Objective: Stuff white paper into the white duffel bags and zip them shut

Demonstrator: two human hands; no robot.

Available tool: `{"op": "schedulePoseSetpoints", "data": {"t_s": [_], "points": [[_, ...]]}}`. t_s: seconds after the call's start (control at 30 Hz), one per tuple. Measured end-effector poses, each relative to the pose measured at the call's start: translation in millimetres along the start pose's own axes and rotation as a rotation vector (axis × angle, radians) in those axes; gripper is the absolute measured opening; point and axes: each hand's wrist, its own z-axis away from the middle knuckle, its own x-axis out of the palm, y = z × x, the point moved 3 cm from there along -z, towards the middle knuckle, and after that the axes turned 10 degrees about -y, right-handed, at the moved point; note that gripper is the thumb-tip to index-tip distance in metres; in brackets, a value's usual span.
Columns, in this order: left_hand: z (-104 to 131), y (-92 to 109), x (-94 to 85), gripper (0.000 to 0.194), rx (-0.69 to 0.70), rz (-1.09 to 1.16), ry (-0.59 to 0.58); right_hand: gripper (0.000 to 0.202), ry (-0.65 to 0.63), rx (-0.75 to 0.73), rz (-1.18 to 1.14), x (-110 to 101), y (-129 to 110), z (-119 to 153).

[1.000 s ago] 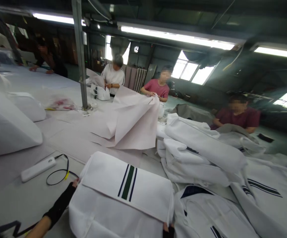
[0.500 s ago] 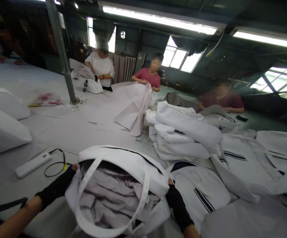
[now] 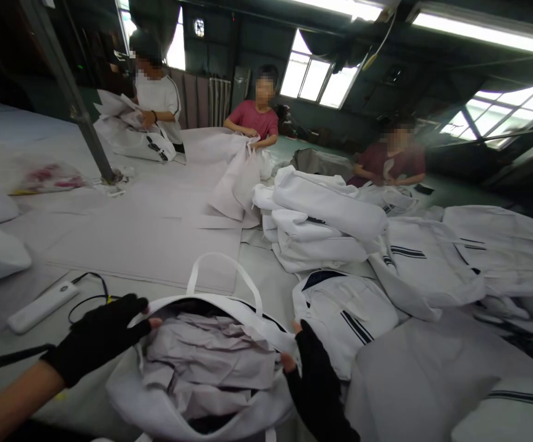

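A white tote bag (image 3: 130,396) sits upright before me, its mouth gaping and packed with crumpled greyish-pink paper (image 3: 211,356). One strap stands up at the far side of the mouth. My left hand (image 3: 103,337), in a black fingerless glove, has the left rim between thumb and fingers. On the opposite side my right hand (image 3: 316,380), gloved the same way, holds the right rim, thumb towards the inside. The bag's underside is hidden.
White bags (image 3: 330,202) are piled beyond, and a white bag with dark stripes (image 3: 353,319) lies to the right. A white power bank (image 3: 43,307) with a black cable is at left. A metal post (image 3: 70,92) rises from the table. Several people work across it.
The near strap no longer hangs across the opening; a strap now stands at the far side. Both hands have shifted along the rim, thumbs inward. The view has tilted down and turned right.
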Motion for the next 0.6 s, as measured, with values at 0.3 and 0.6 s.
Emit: {"op": "schedulePoseSetpoints", "data": {"t_s": [0.3,0.6], "points": [[-113.1,109.1,45.1,0.042,0.336,-0.416,-0.452,0.046,0.131,-0.434,0.267,72.6,-85.6,32.6],[-23.8,88.6,107.0,0.04,0.469,-0.298,-0.085,0.032,-0.004,-0.418,0.153,115.6,-60.0,5.6]]}}
